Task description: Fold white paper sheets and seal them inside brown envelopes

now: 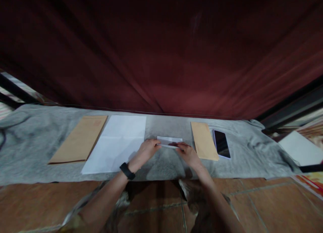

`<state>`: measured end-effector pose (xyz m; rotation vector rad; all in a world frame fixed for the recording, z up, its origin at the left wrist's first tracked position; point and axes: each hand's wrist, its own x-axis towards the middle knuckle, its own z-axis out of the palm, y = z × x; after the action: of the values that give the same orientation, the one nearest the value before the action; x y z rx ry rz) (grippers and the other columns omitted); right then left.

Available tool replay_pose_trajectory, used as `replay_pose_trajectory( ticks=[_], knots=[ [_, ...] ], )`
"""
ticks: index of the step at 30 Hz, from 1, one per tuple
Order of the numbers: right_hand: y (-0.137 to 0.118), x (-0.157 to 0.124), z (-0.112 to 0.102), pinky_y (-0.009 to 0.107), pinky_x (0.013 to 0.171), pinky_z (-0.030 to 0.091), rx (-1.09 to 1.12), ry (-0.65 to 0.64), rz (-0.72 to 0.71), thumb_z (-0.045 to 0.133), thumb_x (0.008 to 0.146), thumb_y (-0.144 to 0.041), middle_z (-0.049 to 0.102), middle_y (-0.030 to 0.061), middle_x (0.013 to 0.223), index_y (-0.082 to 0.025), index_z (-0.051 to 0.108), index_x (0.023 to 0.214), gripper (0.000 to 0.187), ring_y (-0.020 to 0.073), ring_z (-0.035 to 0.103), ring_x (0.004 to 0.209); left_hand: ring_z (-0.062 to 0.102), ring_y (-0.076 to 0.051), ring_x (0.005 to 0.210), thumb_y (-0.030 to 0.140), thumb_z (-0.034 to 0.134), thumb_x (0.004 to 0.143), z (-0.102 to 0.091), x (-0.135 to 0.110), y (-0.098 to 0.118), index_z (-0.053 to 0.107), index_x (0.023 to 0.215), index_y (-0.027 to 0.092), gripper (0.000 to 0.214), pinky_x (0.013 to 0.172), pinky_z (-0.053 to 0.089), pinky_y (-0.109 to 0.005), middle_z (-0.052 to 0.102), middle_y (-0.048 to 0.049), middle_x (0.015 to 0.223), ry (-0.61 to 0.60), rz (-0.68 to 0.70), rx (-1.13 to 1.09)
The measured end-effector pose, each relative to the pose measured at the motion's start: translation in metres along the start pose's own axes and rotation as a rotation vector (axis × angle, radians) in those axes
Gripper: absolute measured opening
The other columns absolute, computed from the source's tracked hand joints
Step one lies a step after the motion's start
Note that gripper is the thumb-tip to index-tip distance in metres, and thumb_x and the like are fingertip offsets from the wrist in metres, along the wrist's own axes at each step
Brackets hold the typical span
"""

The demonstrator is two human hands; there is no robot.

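A small folded sheet of white paper (169,139) lies in front of me, long side across. At its left end my left hand (148,149), with a black band on the wrist, pinches the near edge. My right hand (188,153) is closed on the right end in the same way. Left of the hands lie larger white sheets (118,139) with a crease across them. A small brown envelope (205,140) rests just right of my right hand. The fingertips are partly hidden, and the number of paper layers between them cannot be made out.
A grey cloth (166,169) covers the narrow surface. Large brown envelopes (80,139) lie at the left, and a phone (222,144) with a dark screen at the right. A dark red curtain (161,58) hangs behind. Tiled floor (252,199) shows below the front edge.
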<state>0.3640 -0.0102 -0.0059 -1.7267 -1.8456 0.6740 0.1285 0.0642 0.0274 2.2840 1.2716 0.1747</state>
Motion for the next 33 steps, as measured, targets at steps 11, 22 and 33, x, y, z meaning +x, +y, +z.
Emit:
replay_pose_trajectory(
  ticks=[11,22,33],
  knots=[
    [0.005,0.001,0.001,0.033,0.097,0.052,-0.036,-0.032,-0.073,0.058,0.090,-0.018,0.070,0.0078,0.120,-0.020,0.076,0.104,0.023,0.0204,0.069,0.105,0.070,-0.025,0.102,0.020,0.049,0.097,0.024,-0.015,0.000,0.072,0.100,0.015,0.023,0.095,0.051,-0.037,0.073,-0.0139,0.112,0.038,0.146,0.143],
    [-0.010,-0.019,0.031,0.044,0.110,0.038,-0.617,-0.034,-0.157,0.047,0.090,-0.011,0.045,0.0061,0.156,-0.026,0.047,0.149,0.061,0.0263,0.048,0.135,0.061,-0.024,0.124,0.037,0.055,0.096,-0.024,-0.017,-0.042,0.067,0.122,0.021,0.032,0.110,0.044,-0.042,0.069,-0.0100,0.129,0.394,0.083,0.151],
    [-0.018,-0.021,0.027,0.046,0.110,0.038,-0.616,-0.051,-0.133,0.041,0.092,-0.011,0.045,0.0044,0.156,-0.028,0.047,0.150,0.061,0.0257,0.049,0.134,0.041,-0.045,0.138,0.061,0.065,0.076,-0.107,-0.130,-0.193,0.043,0.138,0.007,0.085,0.103,0.040,-0.054,0.050,-0.0303,0.142,0.689,-0.969,0.193]
  ],
)
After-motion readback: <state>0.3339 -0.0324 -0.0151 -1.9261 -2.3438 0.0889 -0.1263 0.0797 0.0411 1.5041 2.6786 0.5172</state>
